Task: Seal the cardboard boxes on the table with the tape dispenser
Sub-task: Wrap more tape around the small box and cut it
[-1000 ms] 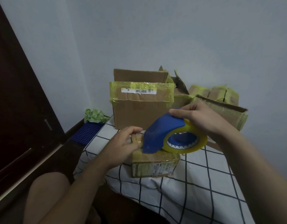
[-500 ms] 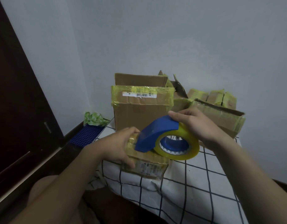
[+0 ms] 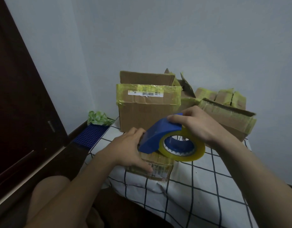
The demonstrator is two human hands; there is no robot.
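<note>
The left hand (image 3: 130, 150) is gripping the small cardboard box (image 3: 160, 167) that is sitting near the front left edge of the counter (image 3: 207, 186). Its thumb is lying down the box's front face beside a printed label, and its fingers are curling over the top. The right hand (image 3: 196, 125) is holding the blue tape dispenser (image 3: 160, 134) from above, with its fingers wrapping over the blue hood and its palm sitting against the roll of yellowish tape (image 3: 199, 153).

The dispenser is tilting, its nose pointing left and down at the top of the small box, just beside the left hand's fingers. The hood is hiding the contact point, so I cannot tell whether the nose is touching the cardboard. The roll is hanging out past the box's right side.

Behind them a large cardboard box (image 3: 146, 109) is standing with its rear flap up, yellowish tape banding its upper part and a white barcode label showing. To its right an open box (image 3: 229, 119) is lying tilted, and smaller taped boxes (image 3: 224, 96) are clustering behind it.

A white cloth with dark grid lines is covering the counter. To its left a blue gridded tray (image 3: 90, 135) is lying lower down, with something green and leafy (image 3: 97, 118) at its far end.
</note>
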